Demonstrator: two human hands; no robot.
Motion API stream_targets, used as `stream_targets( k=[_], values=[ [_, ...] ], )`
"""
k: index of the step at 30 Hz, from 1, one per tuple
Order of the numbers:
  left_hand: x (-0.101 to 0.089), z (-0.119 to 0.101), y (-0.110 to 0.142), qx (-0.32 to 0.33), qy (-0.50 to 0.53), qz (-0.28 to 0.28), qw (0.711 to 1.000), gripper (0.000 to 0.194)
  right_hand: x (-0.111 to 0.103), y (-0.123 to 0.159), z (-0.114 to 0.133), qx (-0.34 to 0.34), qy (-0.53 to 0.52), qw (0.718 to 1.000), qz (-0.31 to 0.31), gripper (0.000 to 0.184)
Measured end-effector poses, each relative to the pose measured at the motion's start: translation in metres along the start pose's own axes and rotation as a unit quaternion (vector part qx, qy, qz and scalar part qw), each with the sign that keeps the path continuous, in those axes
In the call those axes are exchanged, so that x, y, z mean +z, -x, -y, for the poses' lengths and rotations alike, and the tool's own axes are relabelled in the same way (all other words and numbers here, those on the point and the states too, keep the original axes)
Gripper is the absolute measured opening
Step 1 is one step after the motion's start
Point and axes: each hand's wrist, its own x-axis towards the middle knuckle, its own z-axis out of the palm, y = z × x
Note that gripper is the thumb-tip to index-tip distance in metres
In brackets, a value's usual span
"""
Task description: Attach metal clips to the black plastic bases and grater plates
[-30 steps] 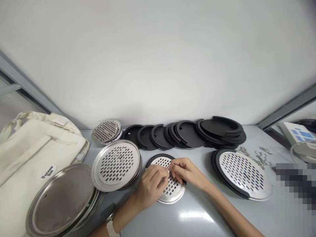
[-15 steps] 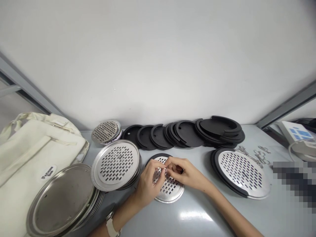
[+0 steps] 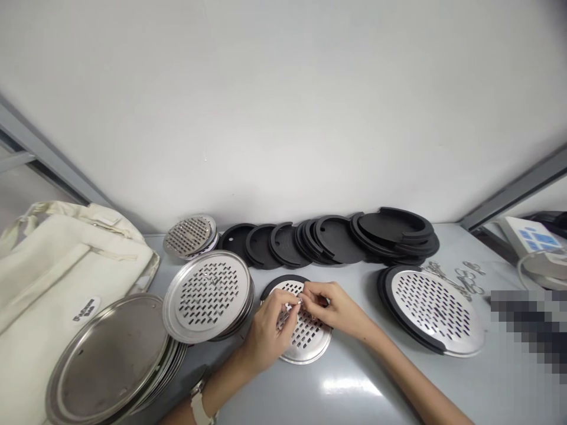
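Observation:
My left hand (image 3: pixel 272 327) and my right hand (image 3: pixel 334 307) meet with their fingertips pinched together. Between them is a small shiny metal piece (image 3: pixel 300 301), too small to make out fully. Both hands hover above a round slotted metal plate (image 3: pixel 305 354), grater-like, which lies on the table. A black rim piece (image 3: pixel 271 285) runs around its upper left edge. My hands cover part of the plate's middle. To the right lies another slotted plate (image 3: pixel 436 313) set in a black rim, apparently stacked on others.
Left stand piles of slotted discs (image 3: pixel 212 295) and plain round metal plates (image 3: pixel 110 354), beside a cream cloth bag (image 3: pixel 48 265). Black round holders (image 3: pixel 341 239) line the wall. Loose metal rings or clips (image 3: pixel 465 280) lie right, near a white device (image 3: pixel 531 236) with blue keys.
Both hands have shifted very slightly to the right, still pinched together over the plate. The other things have stayed in place.

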Motion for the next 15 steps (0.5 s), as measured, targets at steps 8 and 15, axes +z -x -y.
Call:
stream_targets(
  k=[8, 15],
  values=[
    [-0.002, 0.001, -0.002, -0.007, 0.010, -0.023, 1.000, 0.017, -0.016, 0.001, 0.009, -0.037, 0.012, 0.999, -0.025, 0.016],
    [-0.001, -0.002, -0.003, -0.044, 0.010, -0.029, 0.999, 0.015, -0.008, 0.002, 0.005, -0.030, 0.016, 0.999, 0.005, 0.016]
  ],
)
